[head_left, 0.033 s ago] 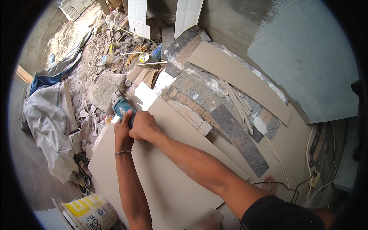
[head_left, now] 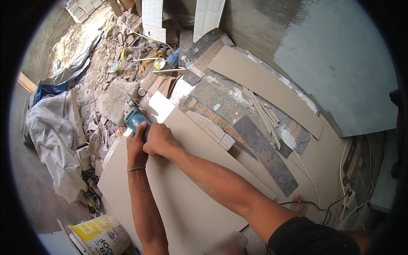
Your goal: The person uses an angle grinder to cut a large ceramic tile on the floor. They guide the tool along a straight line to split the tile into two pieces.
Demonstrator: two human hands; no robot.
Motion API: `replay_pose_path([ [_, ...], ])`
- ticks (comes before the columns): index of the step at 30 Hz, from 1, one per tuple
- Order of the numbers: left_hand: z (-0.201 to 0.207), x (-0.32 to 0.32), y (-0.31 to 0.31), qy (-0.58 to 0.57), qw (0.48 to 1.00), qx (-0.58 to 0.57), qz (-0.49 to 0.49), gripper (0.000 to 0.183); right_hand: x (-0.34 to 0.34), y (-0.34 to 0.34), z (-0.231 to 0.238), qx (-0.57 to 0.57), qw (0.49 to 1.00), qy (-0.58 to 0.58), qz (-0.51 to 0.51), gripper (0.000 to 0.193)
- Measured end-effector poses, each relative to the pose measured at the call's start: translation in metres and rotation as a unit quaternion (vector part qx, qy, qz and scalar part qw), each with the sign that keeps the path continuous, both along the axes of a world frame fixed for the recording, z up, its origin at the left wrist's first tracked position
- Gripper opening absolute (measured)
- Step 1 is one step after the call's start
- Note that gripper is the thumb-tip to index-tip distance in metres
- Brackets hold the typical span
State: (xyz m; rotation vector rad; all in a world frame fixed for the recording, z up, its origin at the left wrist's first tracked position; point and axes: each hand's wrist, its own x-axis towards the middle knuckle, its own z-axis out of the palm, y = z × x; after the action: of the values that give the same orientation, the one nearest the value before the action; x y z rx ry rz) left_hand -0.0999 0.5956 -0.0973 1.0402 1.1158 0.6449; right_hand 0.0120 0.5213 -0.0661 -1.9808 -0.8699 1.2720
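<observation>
A teal power tool with a metal head, which looks like an angle grinder [head_left: 135, 118], is held at the far left corner of a large beige tile [head_left: 187, 178]. My left hand [head_left: 137, 146], with a chain bracelet at its wrist, is closed around the tool's body from the left. Against it, my right hand [head_left: 160, 139] is wrapped round the rear of the tool, its fingers mostly hidden. Beyond the hands, a bright white patch [head_left: 161, 106] shows at the tile's far corner. The grinder's disc cannot be made out clearly.
Broken rubble [head_left: 114, 100] lies beyond and left of the tile, beside a grey plastic sheet [head_left: 53, 136]. A bucket [head_left: 102, 236] lies tipped at lower left. To the right are a beige tile strip [head_left: 267, 87], a dark slab [head_left: 265, 155], thin offcuts [head_left: 261, 112] and a black cable [head_left: 312, 203].
</observation>
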Motion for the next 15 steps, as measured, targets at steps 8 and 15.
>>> replay_pose_path([
  [8,-0.0001,0.0054,0.0046,-0.008,1.000,-0.007,-0.001,0.039,0.0071,0.0031,0.0013,0.000,1.000,0.010,0.009,0.047],
  [15,0.0034,0.0050,0.0023,-0.005,1.000,0.002,-0.009,0.042,0.0070,0.0007,0.0040,-0.002,1.000,0.006,0.005,0.045],
])
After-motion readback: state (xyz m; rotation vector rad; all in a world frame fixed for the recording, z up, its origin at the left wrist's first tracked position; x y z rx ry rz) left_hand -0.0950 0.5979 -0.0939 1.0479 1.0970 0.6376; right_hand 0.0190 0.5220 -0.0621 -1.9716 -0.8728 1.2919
